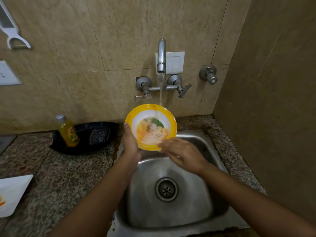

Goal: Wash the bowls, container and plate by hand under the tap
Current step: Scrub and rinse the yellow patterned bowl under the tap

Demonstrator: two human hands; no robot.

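Note:
A bowl (151, 109) with a yellow rim and white inside is held tilted over the steel sink (201, 146), under the running tap (161, 55). Foamy orange water sits in it. My left hand (130, 142) grips the bowl's left edge, thumb on the rim. At the bowl's near rim, my right hand (181, 153) lies with its fingers extended, touching the edge; it is slightly blurred. A white plate (12, 192) with orange smears lies on the counter at the far left.
A black tray (102, 127) behind the counter holds a yellow dish-soap bottle (68, 132) and a dark scrub pad (99, 136). Two tap levers (142, 98) stick out below the spout. A tiled side wall closes in the right. The sink drain (166, 189) is uncovered.

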